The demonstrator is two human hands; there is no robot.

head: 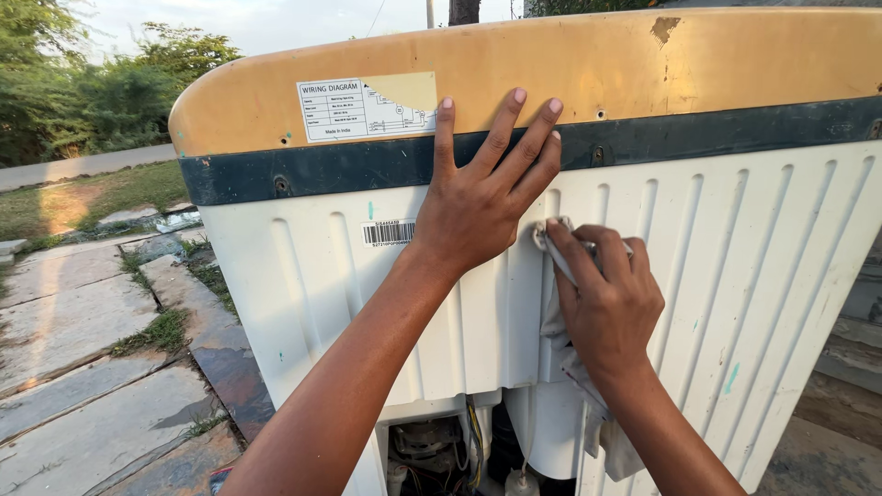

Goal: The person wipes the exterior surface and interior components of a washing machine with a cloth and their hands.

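Observation:
The back of a white washing machine (735, 276) fills the view, with a yellowed top band and a dark blue strip under it. My left hand (482, 197) lies flat against it, fingers spread over the dark strip and the ribbed white panel. My right hand (606, 298) is just to the right and lower, gripping a bunched pale cloth (556, 321) and pressing it on the ribbed panel. The cloth hangs down below the hand.
A white sticker with a diagram (354, 110) and a barcode label (388, 231) sit on the machine's left part. Wires and a motor (432, 450) show in an opening at the bottom. Stone paving slabs (83, 321) with grass lie to the left, trees beyond.

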